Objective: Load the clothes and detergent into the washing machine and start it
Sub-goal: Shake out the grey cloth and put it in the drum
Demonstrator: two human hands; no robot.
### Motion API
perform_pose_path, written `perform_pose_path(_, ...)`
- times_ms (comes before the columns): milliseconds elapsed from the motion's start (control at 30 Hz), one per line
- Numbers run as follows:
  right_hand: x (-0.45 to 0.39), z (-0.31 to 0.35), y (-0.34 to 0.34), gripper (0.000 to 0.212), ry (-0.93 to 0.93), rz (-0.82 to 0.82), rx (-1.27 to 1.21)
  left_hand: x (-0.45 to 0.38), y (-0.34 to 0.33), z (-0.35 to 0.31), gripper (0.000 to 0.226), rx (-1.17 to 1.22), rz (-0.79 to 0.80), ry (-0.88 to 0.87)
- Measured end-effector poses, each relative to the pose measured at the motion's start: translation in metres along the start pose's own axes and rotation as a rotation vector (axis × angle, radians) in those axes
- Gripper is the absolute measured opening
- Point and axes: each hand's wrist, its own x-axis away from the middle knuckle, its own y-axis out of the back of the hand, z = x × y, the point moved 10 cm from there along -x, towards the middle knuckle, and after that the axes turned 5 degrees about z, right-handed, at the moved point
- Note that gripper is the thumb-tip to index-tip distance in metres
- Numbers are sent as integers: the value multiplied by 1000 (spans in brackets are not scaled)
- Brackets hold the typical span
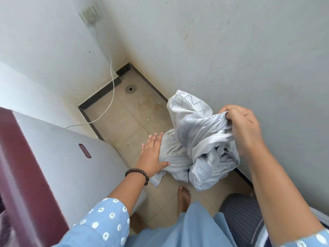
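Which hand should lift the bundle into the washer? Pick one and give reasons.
Right. The right hand already grips the white cloth bundle at its top, fingers curled into the fabric. The left hand only lies flat against its side, nearer the washing machine.

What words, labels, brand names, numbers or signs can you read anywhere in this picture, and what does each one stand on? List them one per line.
None: no readable text shows in this view.
The washing machine: no brand or label visible on its side.
The bundle of cloth in the right hand: woven pattern only, no lettering.
The wall socket: blurred, no markings readable.
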Motion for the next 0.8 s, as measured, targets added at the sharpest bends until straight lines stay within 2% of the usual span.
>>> perform_pose_path(100,15,46,14,13,32,-56,-132,12,-10,-22,103,-65,128,-48)
perform_pose_path(200,29,80,16,22,59,-54,-214,20,-16,-46,106,-110,145,-115)
perform_pose_path(300,42,97,12,28,66,-23,-256,21,3,-64,106,-12,-42,-159)
perform_pose_path(367,50,102,9,19,48,9,-278,25,23,-64,100,140,-163,-116)
perform_pose_path(500,62,113,10,9,66,40,-312,33,46,-55,115,474,-256,-94)
perform_pose_path(533,64,117,13,9,79,43,-320,34,48,-52,105,480,-254,-70)
perform_pose_path(633,68,134,19,12,151,81,-279,40,60,-51,34,243,-254,1)
perform_pose_path(700,70,148,26,17,241,86,-189,45,78,-50,26,176,-300,2)
perform_pose_path(800,71,162,33,29,358,66,78,60,121,-50,19,293,-411,-12)
